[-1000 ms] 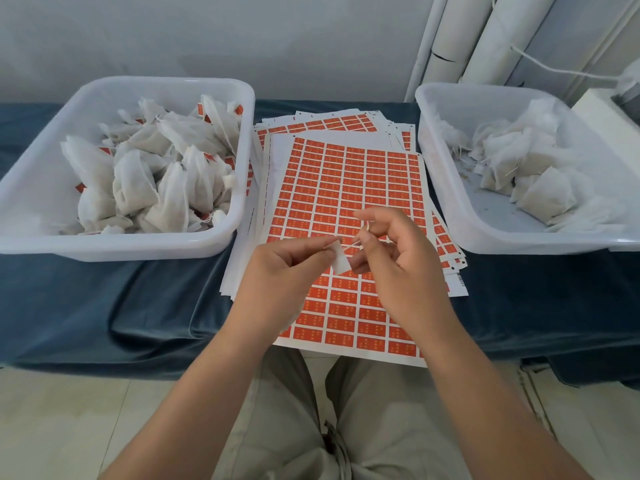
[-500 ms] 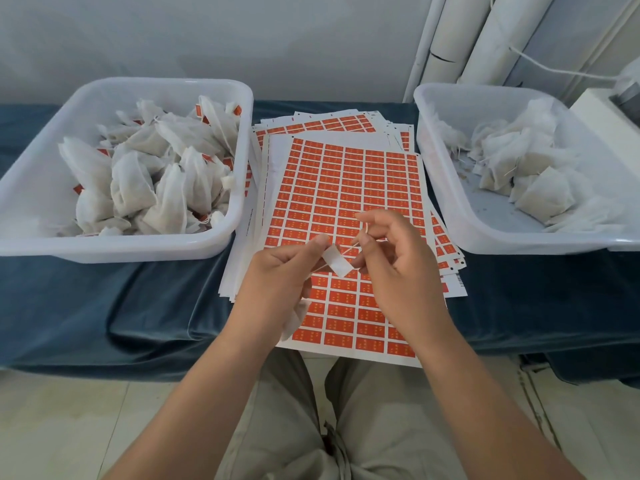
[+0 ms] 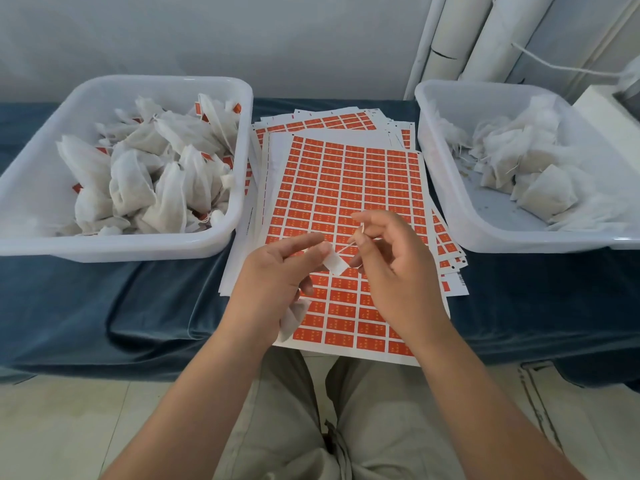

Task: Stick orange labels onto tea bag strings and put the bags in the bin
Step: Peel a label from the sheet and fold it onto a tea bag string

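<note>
Left hand (image 3: 273, 278) grip pinching white label (image 3: 335, 263), tea bag (image 3: 292, 318) tucked under palm. Right hand (image 3: 394, 268) grip pinching string (image 3: 348, 245) above orange label sheet (image 3: 349, 188).

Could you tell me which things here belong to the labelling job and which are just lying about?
In the job: left hand, right hand, label, string, label sheets, left bin, right bin.
Lying about: white tubes, cable.

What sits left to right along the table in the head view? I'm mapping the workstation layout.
Left bin of labelled tea bags → stacked orange label sheets → right bin of unlabelled tea bags.
</note>
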The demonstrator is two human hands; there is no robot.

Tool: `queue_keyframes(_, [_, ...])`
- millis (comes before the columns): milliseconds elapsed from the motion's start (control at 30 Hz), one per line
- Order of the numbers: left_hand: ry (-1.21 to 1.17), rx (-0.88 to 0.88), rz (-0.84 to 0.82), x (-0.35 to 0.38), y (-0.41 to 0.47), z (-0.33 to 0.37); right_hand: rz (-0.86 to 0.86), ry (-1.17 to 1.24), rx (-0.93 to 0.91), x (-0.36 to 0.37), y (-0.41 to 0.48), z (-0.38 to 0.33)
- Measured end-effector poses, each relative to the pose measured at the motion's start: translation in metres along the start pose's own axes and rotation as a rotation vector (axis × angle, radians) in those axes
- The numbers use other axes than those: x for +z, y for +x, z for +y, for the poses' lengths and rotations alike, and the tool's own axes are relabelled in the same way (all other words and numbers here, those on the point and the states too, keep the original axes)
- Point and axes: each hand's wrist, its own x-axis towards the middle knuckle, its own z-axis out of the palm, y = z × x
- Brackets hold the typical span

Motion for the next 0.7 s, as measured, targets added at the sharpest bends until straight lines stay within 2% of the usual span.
queue_keyframes(433, [-0.101, 0.005, -0.060, 0.0031, -0.0061, 0.0041, -0.005, 0.031, -0.024, 0.0032, 0.0001, -0.0027])
queue_keyframes(567, [-0.016, 0.014, -0.131, 0.0021, -0.0059, 0.0028, -0.014, 0.038, -0.035, 0.0049, 0.0024, -0.0061])
queue_keyframes(700, [0.216, 0.061, -0.201, -0.0005, -0.0065, 0.0033, -0.016, 0.054, -0.029, 0.0069, 0.0036, -0.0072])
